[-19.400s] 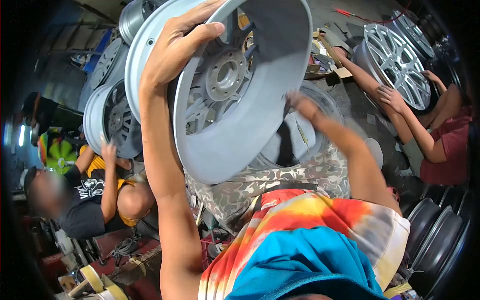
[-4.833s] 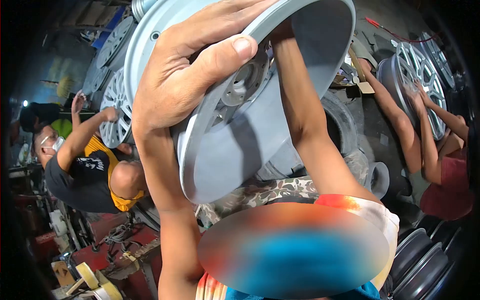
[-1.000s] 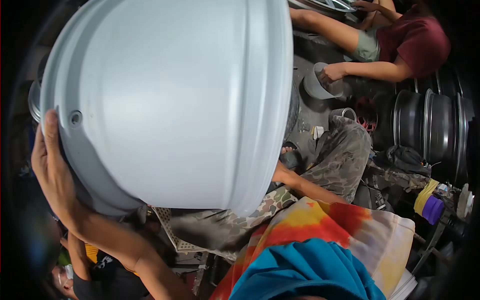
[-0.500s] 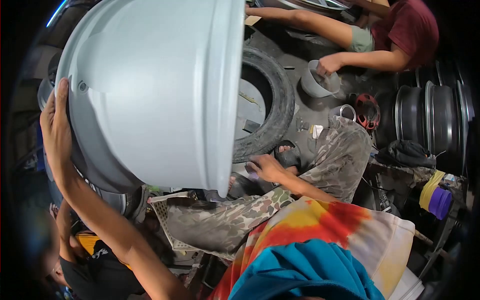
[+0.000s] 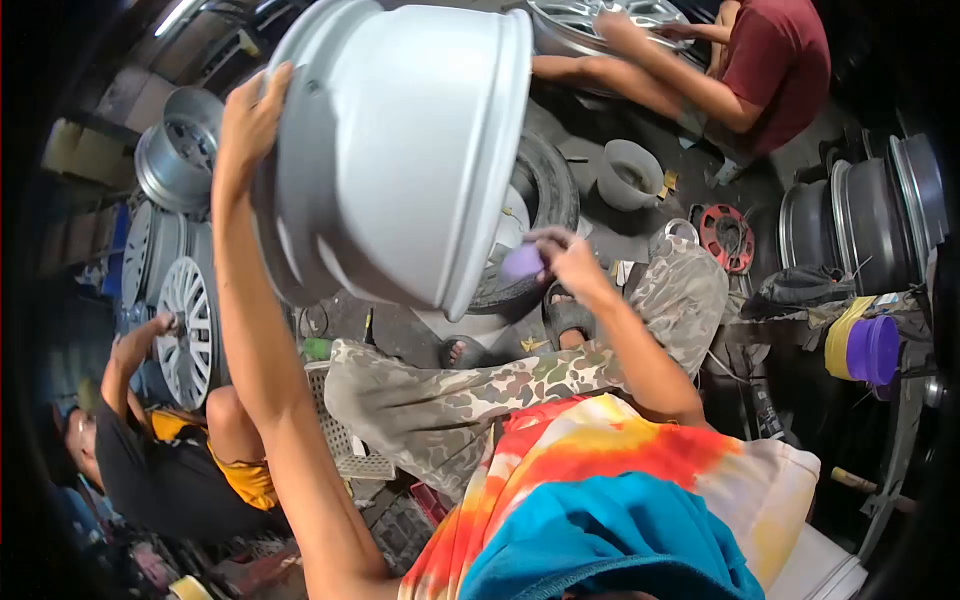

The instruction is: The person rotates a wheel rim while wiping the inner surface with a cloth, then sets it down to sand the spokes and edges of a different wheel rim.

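A big grey wheel rim (image 5: pixel 410 150) is held tilted in front of me, its barrel facing up. My left hand (image 5: pixel 250 120) grips the rim's outer edge at the far left, fingers over the lip. My right hand (image 5: pixel 572 262) is closed on a purple pad (image 5: pixel 522 264), blurred by motion, close to the near right edge of the rim. Beneath and behind the rim lies a black tyre (image 5: pixel 558 185) on the floor, partly hidden by it.
A grey bucket (image 5: pixel 628 175) and a red reel-like disc (image 5: pixel 727 238) sit on the floor. A co-worker (image 5: pixel 770 80) works at another wheel (image 5: pixel 570 25); a second co-worker (image 5: pixel 170 460) touches a spoked wheel (image 5: pixel 187 340). Dark rims (image 5: pixel 870 210) stand at right.
The rim has shifted right and away from me, my left hand with it. My right hand has risen with the purple pad. The right co-worker's hand has left the bucket for a wheel.
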Demonstrator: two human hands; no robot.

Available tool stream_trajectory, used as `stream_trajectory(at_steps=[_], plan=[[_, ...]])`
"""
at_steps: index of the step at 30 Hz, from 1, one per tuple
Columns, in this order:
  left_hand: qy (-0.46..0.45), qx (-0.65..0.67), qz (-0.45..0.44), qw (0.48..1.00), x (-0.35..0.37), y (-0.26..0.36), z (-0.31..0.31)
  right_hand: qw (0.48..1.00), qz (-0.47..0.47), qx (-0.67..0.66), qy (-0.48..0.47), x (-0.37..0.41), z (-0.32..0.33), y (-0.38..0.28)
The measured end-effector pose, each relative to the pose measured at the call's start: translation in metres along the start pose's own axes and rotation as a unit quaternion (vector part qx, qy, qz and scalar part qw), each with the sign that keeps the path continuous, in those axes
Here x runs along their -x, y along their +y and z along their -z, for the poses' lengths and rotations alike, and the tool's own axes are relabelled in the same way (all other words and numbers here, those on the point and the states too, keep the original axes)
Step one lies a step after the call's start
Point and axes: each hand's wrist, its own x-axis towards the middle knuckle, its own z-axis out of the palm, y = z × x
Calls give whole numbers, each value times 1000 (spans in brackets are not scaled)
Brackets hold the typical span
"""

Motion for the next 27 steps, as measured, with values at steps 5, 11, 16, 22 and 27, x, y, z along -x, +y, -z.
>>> stream_trajectory(at_steps=[5, 11, 16, 22, 27], plan=[[27, -64, -13, 998, -15, 26, -24, 986, 135, -92, 18, -17, 31, -61], [39, -117, -20, 992, 4, 51, -26, 987, 139, -68, 34, -39, 31, -96], [94, -90, 34, 991, 35, 41, -22, 951, 80, 294, 53, -165, 34, -1], [154, -50, 37, 986, 51, -15, -2, 861, -7, 508, -3, -238, -1, 135], [163, -121, 90, 975, 46, -11, -1, 820, 46, 568, 53, -279, -12, 201]])
